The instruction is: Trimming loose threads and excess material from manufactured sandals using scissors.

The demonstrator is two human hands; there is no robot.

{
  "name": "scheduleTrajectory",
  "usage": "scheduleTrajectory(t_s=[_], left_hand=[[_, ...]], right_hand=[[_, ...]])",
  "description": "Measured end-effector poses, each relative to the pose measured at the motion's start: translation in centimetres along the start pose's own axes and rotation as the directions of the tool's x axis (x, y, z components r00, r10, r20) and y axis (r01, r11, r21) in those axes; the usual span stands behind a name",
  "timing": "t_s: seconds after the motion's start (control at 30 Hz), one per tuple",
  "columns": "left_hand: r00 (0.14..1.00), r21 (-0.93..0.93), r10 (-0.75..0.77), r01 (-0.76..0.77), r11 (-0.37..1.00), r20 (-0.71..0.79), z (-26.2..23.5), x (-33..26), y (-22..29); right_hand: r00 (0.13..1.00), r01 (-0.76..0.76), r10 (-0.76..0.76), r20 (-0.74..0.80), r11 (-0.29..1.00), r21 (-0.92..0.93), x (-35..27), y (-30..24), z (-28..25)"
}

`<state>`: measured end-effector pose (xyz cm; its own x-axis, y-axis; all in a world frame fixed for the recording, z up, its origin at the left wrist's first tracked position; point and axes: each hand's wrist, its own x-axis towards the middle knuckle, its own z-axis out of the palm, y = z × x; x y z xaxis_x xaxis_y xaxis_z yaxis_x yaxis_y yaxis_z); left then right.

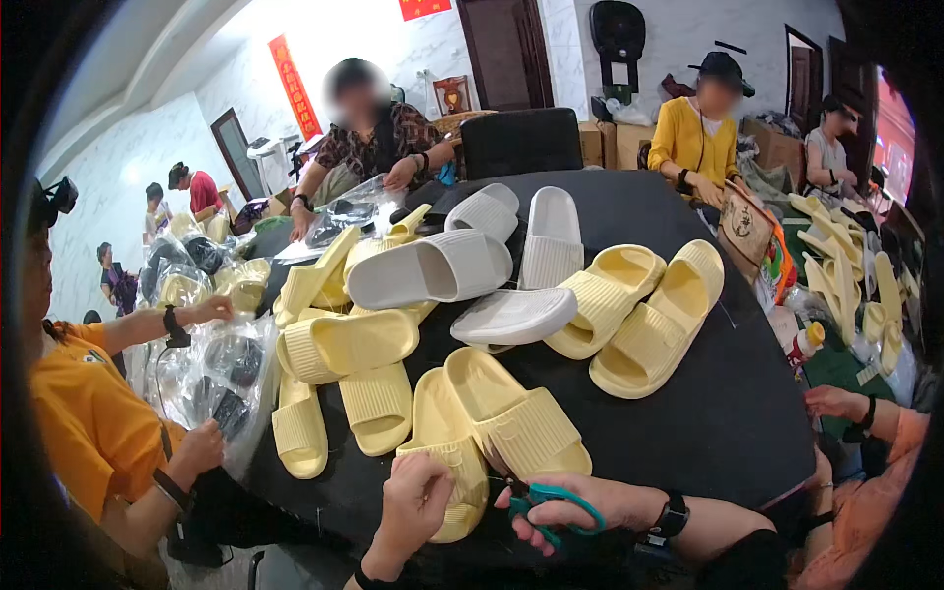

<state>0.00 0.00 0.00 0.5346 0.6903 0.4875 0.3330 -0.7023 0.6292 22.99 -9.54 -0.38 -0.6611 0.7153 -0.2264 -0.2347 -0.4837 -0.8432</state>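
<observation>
Teal-handled scissors [596, 514] are in my right hand [624, 500], its fingers closed round the handles. The dark blades point toward the near pair of yellow slide sandals. My left hand [413, 501] is closed in a pinch over the near end of the left yellow slide [438, 408]; whatever its fingers hold is too small to make out. Touching that slide, the right yellow slide [531, 423] of the pair has a ribbed strap and lies right side up.
More yellow slides [664, 329] and light grey slides [433, 270] are heaped on the black table [728, 423]. Co-workers sit left, across and right, some handling clear plastic bags [206, 369]. A brown bag [744, 231] and a yellow-capped bottle [808, 339] stand at the right.
</observation>
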Motion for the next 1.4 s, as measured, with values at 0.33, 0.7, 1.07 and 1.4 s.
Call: scheduleTrajectory(t_s=[0.33, 0.7, 1.07, 1.4], left_hand=[[0.993, -0.026, -0.114, 0.114, 0.993, -0.02, 0.0, -0.3, 0.1], [0.988, -0.063, -0.139, 0.135, 0.989, -0.07, 0.2, -0.3, -0.1], [0.995, -0.017, -0.055, 0.057, 0.998, 0.082, -0.1, 0.3, 0.3], [0.985, -0.367, 0.068, -0.005, 0.93, 0.157, 0.1, -3.1, 0.3]], right_hand=[[0.994, -0.077, 0.075, 0.084, 0.997, 0.011, 0.1, 0.8, 0.6], [0.989, -0.092, 0.093, 0.113, 0.996, -0.02, 0.2, 1.0, 0.6], [0.99, 0.042, -0.029, -0.138, 0.995, 0.092, 0.5, 0.7, 0.3], [0.908, 0.123, -0.135, -0.396, 0.991, -0.055, -0.7, -0.2, 2.6]])
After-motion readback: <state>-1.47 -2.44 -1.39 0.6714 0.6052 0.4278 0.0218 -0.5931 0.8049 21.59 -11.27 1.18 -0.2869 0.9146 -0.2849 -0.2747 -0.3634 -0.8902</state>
